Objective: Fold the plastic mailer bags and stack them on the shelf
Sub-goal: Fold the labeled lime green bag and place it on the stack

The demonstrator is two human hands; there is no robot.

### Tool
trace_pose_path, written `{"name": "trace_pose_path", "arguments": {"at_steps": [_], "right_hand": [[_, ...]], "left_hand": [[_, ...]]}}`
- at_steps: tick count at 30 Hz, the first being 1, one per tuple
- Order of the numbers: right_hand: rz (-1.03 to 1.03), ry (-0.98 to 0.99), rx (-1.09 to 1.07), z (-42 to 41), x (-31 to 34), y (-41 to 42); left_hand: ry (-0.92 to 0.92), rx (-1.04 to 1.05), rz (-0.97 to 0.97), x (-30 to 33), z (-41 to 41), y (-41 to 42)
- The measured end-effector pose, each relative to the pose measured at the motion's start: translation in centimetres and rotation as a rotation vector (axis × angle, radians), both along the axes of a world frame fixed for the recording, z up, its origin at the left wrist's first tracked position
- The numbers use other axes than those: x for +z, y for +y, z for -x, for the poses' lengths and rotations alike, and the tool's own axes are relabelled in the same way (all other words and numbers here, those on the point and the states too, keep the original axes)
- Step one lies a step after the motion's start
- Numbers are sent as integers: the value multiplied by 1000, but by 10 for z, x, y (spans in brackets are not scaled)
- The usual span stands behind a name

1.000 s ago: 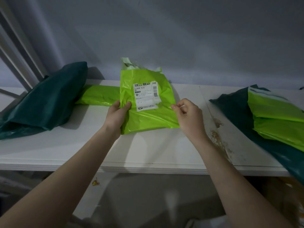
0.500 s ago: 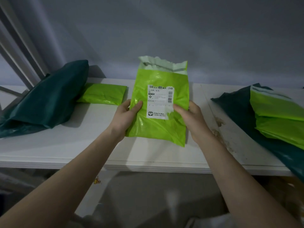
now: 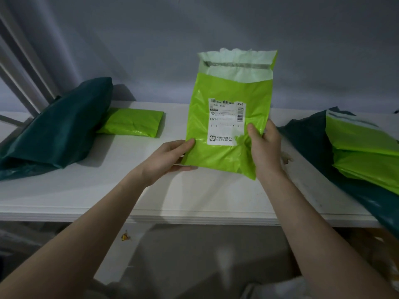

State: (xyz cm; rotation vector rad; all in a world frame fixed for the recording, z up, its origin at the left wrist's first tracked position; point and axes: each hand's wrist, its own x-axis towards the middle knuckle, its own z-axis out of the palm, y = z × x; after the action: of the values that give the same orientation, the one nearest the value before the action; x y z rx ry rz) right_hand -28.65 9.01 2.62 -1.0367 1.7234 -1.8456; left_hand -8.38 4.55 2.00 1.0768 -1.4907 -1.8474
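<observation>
Lime-green mailer bag point(image 3: 226, 130) held upright above the white shelf point(image 3: 108, 186), label side toward the camera, clear of the shelf surface. Torn pale flap point(image 3: 237, 63) at the top, standing open. White shipping label point(image 3: 225, 121) on the front, barcodes along its top and right edge, "E034" readable, small logo at lower left.

Left hand point(image 3: 168, 158) gripping the bag's lower left corner: thumb laid on the front face, fingers curled behind and under the bottom edge. Right hand point(image 3: 264, 145) gripping the lower right edge: thumb pressed on the front just beside the label, fingers wrapped round the back. Plastic creased and puckered around the right thumb. Both forearms reaching in from the bottom of the frame.

Folded green bag point(image 3: 131, 124) lying flat on the shelf to the left, well apart from the held one, its left end touching or tucked beside a dark teal bag point(image 3: 54, 128). Teal bag bulky, slumped across the shelf's left end and against the grey wall point(image 3: 194, 29).

Right end of shelf: second dark teal bag point(image 3: 308, 139) spread flat, with unfolded green bags point(image 3: 362, 154) piled on top, several layers, overhanging toward the front edge. Brownish stains point(image 3: 287, 157) on the shelf just right of the right wrist.

Below the shelf, dim and indistinct; a small yellow scrap point(image 3: 125, 236) visible.
</observation>
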Motion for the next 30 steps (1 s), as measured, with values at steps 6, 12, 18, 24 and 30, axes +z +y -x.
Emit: {"name": "trace_pose_path", "arguments": {"at_steps": [6, 12, 18, 24, 30], "right_hand": [[-1, -16, -43, 5, 1, 1], [-11, -17, -71, 7, 0, 1], [-31, -17, -68, 8, -1, -1], [-32, -29, -56, 8, -2, -1], [-39, -32, -70, 9, -3, -1]], "left_hand": [[-20, -23, 52, -2, -7, -3], [-46, 28, 139, -6, -3, -4], [-193, 91, 363, -10, 1, -11], [-247, 49, 515, -10, -4, -13], [-130, 47, 397, -10, -1, -10]]}}
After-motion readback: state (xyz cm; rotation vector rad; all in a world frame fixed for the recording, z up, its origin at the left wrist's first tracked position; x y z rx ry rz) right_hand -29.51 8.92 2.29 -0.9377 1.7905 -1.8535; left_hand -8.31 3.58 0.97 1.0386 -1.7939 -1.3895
